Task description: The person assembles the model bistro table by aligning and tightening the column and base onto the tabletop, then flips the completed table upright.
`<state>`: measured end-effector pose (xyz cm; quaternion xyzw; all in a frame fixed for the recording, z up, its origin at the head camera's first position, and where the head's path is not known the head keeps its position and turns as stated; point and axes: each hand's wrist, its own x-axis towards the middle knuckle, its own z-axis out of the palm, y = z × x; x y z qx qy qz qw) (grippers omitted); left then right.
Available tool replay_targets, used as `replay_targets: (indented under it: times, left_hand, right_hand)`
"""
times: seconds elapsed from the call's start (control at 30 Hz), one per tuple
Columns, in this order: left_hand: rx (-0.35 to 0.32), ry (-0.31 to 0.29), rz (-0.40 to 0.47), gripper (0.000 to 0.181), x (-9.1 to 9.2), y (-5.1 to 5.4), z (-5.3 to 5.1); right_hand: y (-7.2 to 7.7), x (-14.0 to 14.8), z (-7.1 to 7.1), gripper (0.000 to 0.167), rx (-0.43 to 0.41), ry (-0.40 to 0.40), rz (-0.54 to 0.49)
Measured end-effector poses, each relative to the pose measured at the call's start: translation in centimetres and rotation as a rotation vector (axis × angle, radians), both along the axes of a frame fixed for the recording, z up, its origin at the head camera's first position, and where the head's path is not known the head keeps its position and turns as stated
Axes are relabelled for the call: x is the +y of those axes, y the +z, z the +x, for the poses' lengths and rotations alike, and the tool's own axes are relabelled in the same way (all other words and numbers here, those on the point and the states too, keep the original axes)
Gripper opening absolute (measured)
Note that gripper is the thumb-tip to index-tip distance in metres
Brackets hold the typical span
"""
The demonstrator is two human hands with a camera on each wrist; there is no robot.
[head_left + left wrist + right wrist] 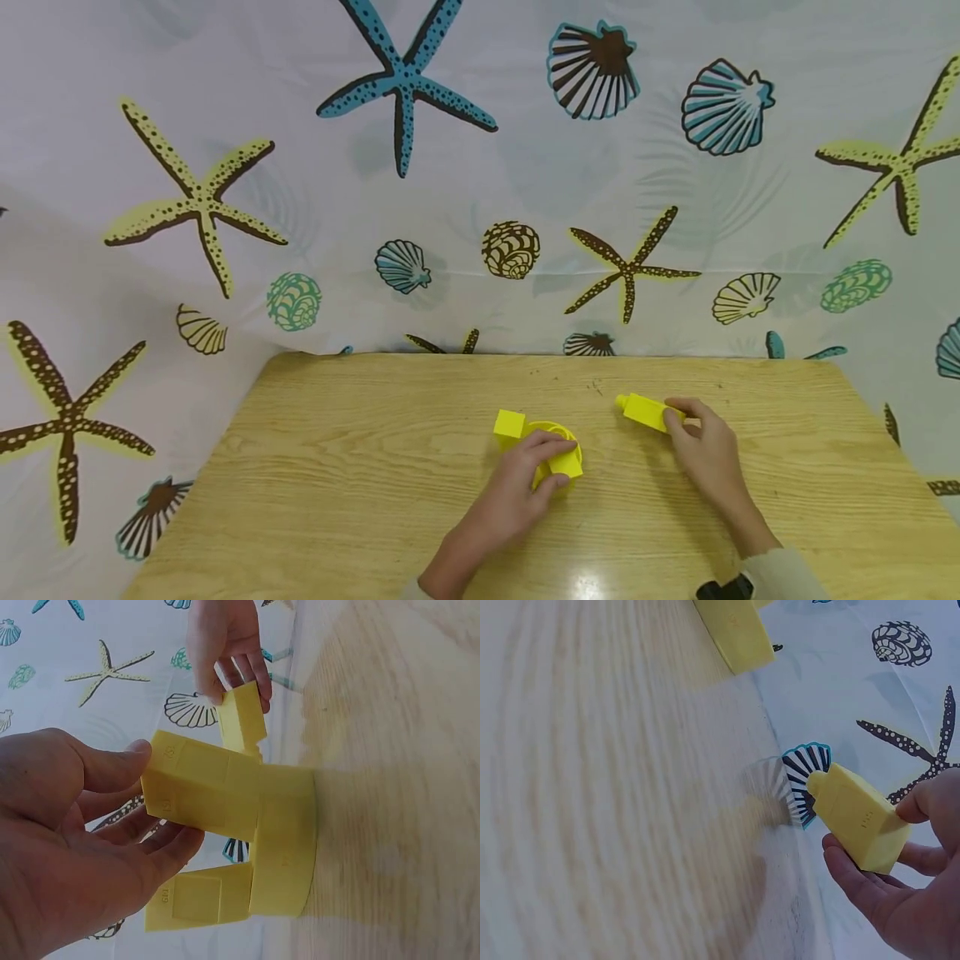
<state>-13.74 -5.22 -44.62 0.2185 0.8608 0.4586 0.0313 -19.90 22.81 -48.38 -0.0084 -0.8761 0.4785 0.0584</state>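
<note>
A round yellow base (291,847) stands on the wooden table with yellow blocks rising from it. My left hand (513,483) grips one upright block (206,784) between thumb and fingers, at its top. Beside it, a second upright block (510,423) on the base is untouched. To the right, my right hand (707,450) pinches a separate yellow block (861,819) by one end and holds it above the table. The free end of that block has a small rounded peg (817,782) and points left, toward the base.
The light wooden table (337,467) stretches out on both sides of the hands. Behind it and at its sides hangs a white cloth (465,200) printed with starfish and shells. A black band (724,588) is on the right wrist.
</note>
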Motion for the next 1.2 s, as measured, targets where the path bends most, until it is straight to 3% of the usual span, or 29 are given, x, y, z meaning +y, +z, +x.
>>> replay_targets:
  times: [0.23, 0.4, 0.53, 0.63, 0.77, 1.0, 1.2]
  left_hand:
    - [-0.038, -0.089, 0.047, 0.043, -1.8, 0.1, -0.4]
    - [-0.064, -0.111, 0.063, 0.042, -2.6, 0.0, -0.6]
    - [-0.021, -0.06, 0.05, 0.037, -2.3, -0.4, -0.7]
    - [0.044, 0.025, 0.022, 0.036, -1.8, -0.6, -0.7]
    - [0.068, 0.126, 0.008, 0.032, -1.4, -0.7, -0.7]
    - [0.072, 0.156, 0.044, 0.03, -1.5, -0.8, -0.5]
    - [0.031, 0.164, 0.068, 0.03, -2.1, -0.7, -0.4]
  right_hand:
    - [-0.2, 0.0, 0.4, 0.043, 0.099, 0.036, -0.031]
    - [-0.6, 0.0, 0.4, 0.04, 0.137, 0.106, -0.16]
    - [-0.7, 0.0, 0.6, 0.042, 0.124, 0.14, -0.256]
    - [-0.4, -0.1, 0.9, 0.046, 0.085, 0.123, -0.261]
    - [-0.1, -0.2, 1.2, 0.046, 0.059, 0.111, -0.258]
    - [0.4, -0.6, 1.1, 0.042, 0.076, 0.224, -0.377]
    - [0.8, -0.6, 1.2, 0.045, 0.039, 0.192, -0.33]
